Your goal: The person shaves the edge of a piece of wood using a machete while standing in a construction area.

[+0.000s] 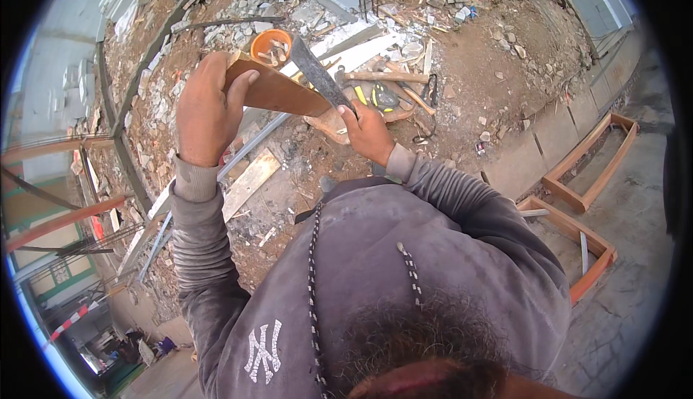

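Both arms up front: left hand at 11 o'clock, fingers curled; right hand at 12, apparently fisted.

The board sits between the left hand at 9 o'clock and the right hand at 3 o'clock. A bowl lies behind at 12 o'clock. 2 wooden frames lie at 4 o'clock.

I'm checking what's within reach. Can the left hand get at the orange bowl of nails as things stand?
Probably not at once: the left hand is gripping the brown board, which lies between it and the orange bowl.
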